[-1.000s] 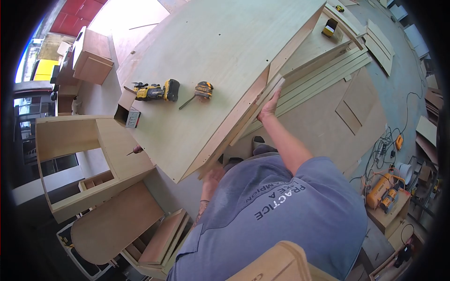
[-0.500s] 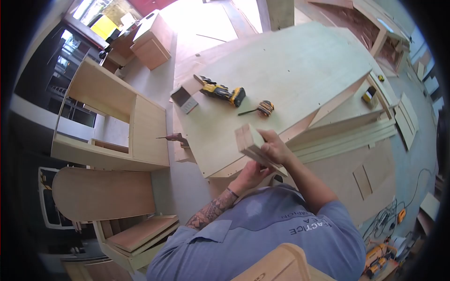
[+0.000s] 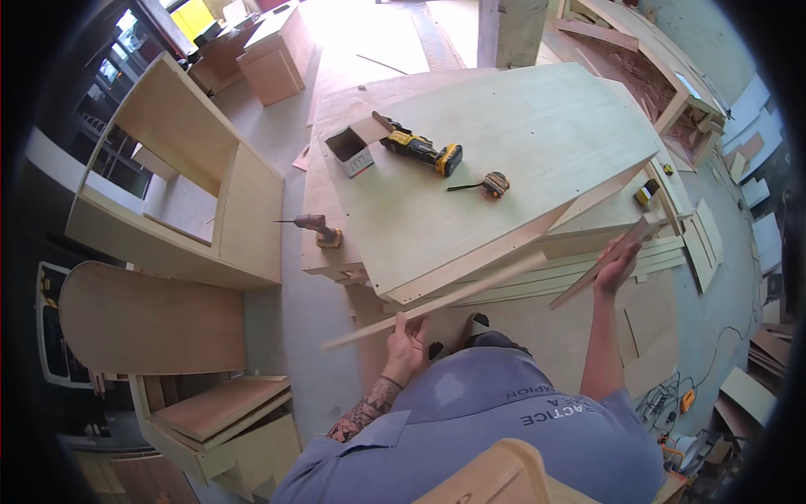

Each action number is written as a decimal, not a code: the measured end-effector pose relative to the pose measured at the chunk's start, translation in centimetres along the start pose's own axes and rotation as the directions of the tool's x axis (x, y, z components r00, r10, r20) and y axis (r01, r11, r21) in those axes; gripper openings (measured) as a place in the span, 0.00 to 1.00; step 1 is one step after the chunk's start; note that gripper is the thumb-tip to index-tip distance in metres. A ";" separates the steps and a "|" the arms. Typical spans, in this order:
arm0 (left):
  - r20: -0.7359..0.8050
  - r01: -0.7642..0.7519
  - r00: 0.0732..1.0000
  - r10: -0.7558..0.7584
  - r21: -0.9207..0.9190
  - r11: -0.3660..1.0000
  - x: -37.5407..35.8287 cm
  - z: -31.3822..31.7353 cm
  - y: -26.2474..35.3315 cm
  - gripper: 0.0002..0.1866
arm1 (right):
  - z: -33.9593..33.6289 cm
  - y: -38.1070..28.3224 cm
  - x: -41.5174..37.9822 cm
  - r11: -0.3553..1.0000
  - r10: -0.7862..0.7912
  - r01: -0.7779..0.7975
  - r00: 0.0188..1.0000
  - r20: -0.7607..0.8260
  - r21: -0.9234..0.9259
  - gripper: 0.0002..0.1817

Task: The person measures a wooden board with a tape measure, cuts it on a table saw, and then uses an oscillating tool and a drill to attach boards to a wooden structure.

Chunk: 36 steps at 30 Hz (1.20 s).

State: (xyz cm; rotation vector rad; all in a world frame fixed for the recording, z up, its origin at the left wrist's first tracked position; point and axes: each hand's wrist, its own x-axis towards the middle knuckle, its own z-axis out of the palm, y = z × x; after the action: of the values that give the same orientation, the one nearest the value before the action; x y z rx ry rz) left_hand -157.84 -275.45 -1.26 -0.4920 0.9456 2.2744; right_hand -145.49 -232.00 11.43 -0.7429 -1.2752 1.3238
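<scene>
My left hand (image 3: 406, 343) is closed on a long, thin wooden strip (image 3: 470, 290), gripping it toward its left end. The strip slants up to the right in front of the workbench edge. Over on the right, my right hand (image 3: 618, 267) is wrapped round a shorter wooden piece (image 3: 584, 284), held tilted and apart from the strip. Beyond my hands, the large plywood panel (image 3: 470, 126) carries a yellow-and-black power tool (image 3: 424, 151), a tape measure (image 3: 495, 185) and an opened small cardboard box (image 3: 351, 153).
A drill (image 3: 317, 228) stands on the ledge left of the panel. Plywood cabinet frames (image 3: 252, 210) and a rounded board (image 3: 159, 323) stand to the left. Long strips (image 3: 663, 256) lie at right, with cables (image 3: 663, 412) on the floor beyond.
The wooden pieces were together in both hands; now they are apart, one in each hand. My right hand moved right, my left hand slightly left and down. The camera view has shifted.
</scene>
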 end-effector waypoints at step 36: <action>-0.131 0.181 0.977 -0.168 0.091 0.979 12.4 12.2 -10.9 0.31 | 9.1 22.3 1.6 0.374 0.872 -0.746 0.486 0.067 0.551 0.63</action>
State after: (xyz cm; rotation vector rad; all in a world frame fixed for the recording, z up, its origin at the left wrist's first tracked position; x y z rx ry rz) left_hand -160.95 -255.55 -5.19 -0.6493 1.0320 2.0462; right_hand -160.50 -228.81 -7.24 -1.1664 -0.1955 2.1904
